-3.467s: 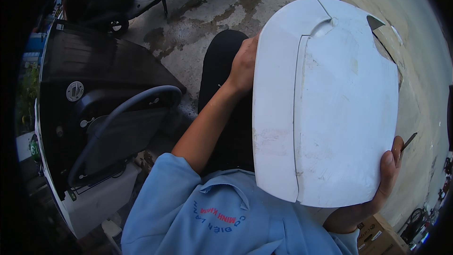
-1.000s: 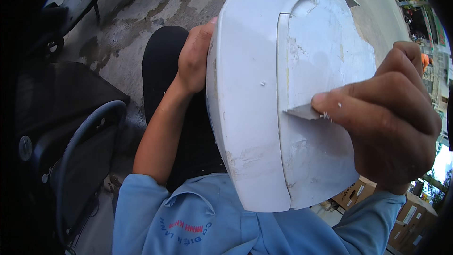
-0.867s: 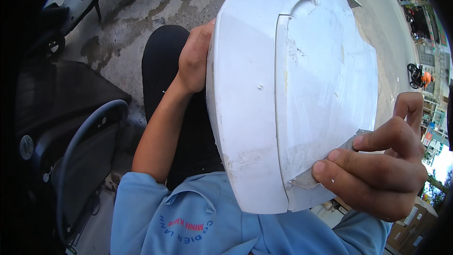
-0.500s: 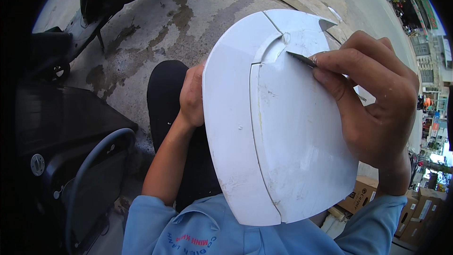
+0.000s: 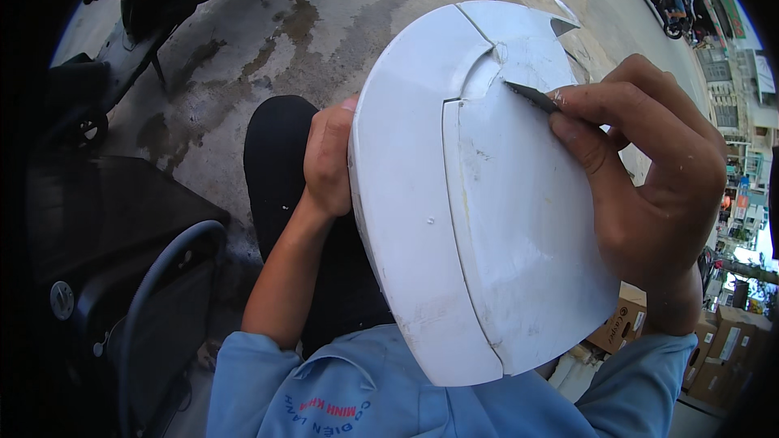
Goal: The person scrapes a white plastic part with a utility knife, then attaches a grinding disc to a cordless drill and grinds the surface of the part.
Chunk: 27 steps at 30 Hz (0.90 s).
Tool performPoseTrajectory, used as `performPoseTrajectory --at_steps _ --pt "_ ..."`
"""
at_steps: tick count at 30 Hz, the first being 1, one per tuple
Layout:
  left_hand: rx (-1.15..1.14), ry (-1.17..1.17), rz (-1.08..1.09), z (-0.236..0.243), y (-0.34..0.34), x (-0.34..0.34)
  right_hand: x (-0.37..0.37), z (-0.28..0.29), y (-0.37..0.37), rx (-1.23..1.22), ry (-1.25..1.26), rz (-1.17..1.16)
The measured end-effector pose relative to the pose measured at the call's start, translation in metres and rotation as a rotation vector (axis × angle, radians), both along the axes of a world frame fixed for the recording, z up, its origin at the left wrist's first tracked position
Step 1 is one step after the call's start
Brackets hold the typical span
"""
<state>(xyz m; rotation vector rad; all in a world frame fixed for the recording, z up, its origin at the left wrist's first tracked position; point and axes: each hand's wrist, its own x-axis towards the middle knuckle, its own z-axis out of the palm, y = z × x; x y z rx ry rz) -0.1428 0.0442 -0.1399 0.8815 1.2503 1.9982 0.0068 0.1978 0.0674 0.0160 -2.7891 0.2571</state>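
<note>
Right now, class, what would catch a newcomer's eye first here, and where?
The big white panel fills the centre, its left edge in the left hand. Over its upper right, the right hand pinches a small dark blade. A grey hose curves at lower left.

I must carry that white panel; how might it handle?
The white panel is probably stiff: it curves without visible sag. Being glossy, it could be slippery. The thin projecting corner at its far end might chip if knocked.

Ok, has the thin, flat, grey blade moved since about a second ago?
Yes: the blade went up the rounded white plastic panel, from farther down to beside its curved recess.
</note>
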Motion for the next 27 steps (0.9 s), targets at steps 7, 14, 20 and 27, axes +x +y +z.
performPoseTrajectory --at_steps 7,14,20,27 --pt "0.024 0.008 0.054 -0.012 0.002 0.001 0.032 0.025 -0.037 -0.024 -0.192 0.037" --pt "0.095 0.129 0.002 -0.024 -0.002 -0.005 -0.006 -0.001 0.015 0.089 -0.068 0.051" --pt "0.090 -0.158 -0.046 -0.013 -0.004 -0.003 0.039 0.022 -0.031 -0.017 -0.208 0.181" --pt "0.136 0.256 0.030 -0.038 -0.008 -0.005 0.002 0.010 0.004 0.141 -0.068 0.088"
